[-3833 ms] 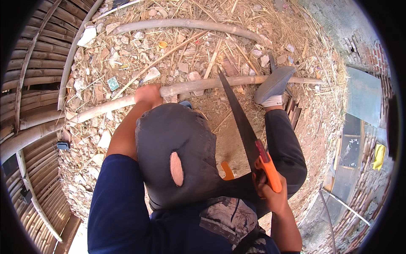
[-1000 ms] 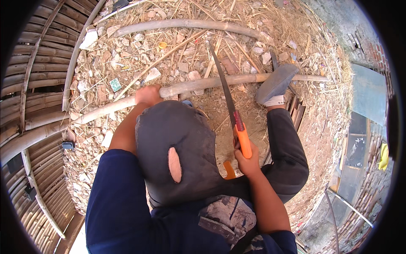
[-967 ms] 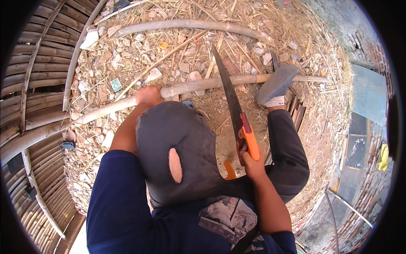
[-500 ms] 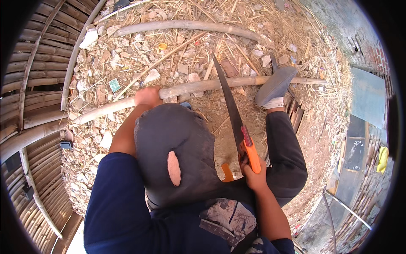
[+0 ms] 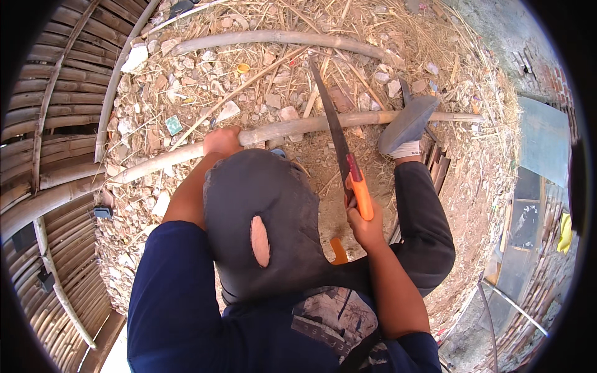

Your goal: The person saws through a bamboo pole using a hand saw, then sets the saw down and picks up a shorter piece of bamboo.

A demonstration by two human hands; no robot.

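Note:
A long pale bamboo pole [image 5: 286, 128] lies across in front of me, just above the littered ground. My left hand [image 5: 222, 142] is wrapped round it left of the middle. My right foot, in a grey shoe [image 5: 407, 127], presses on the pole's right part. In my right hand [image 5: 365, 225] is a handsaw, gripped by its orange handle [image 5: 359, 194]. The dark saw blade [image 5: 334, 121] points away from me and crosses the pole between my left hand and the shoe. Whether its teeth touch the pole I cannot tell.
A second bamboo pole [image 5: 286, 37] lies farther off among straw and stones. At the left stands a bamboo slat wall [image 5: 68, 118]; at the right, a blue-grey panel [image 5: 542, 140] leans near a weathered wall. An orange curved piece [image 5: 338, 250] is beside my right leg.
My right hand has pushed the saw forward, away from me, so its handle is closer to the pole. My left hand keeps its hold on the pole. The whole view has shifted slightly.

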